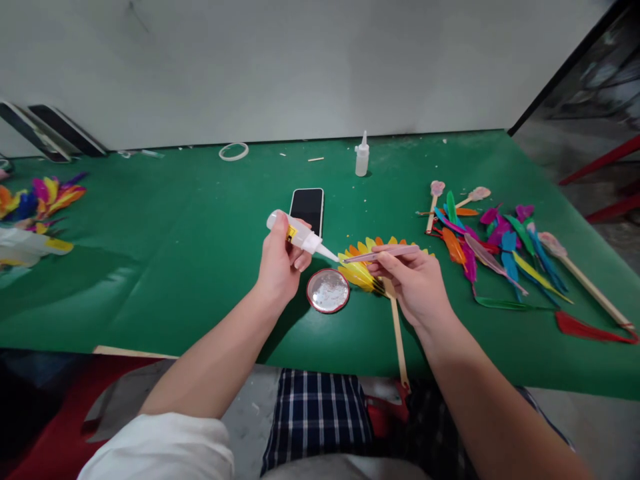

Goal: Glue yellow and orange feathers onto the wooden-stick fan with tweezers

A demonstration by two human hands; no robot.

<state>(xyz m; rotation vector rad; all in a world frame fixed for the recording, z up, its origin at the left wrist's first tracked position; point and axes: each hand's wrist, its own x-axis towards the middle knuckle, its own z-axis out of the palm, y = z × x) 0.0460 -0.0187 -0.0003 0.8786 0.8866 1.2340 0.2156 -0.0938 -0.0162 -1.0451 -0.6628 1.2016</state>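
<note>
My left hand (281, 257) is wrapped round a clear glue bottle (300, 235), tilted with its nozzle pointing right and down. Between the fingers of my right hand (407, 277) are pink tweezers (383, 254), whose tips are close to the nozzle; whether they touch, or grip something small, I cannot tell. Under the tweezers lies a fan of yellow and orange feathers (361, 275), partly hidden by my right hand, with a wooden handle (398, 337) toward the table's front edge. A round red-rimmed dish (328, 291) with a whitish surface sits left of the fan.
A phone (307, 203) lies behind my left hand. Farther back stands a small bottle (362, 159), with a white ring (233, 152) to its left. Colourful feathers (500, 243) and wooden sticks (595, 287) spread at right. More feathers (47, 200) and bottles (30, 247) are at far left.
</note>
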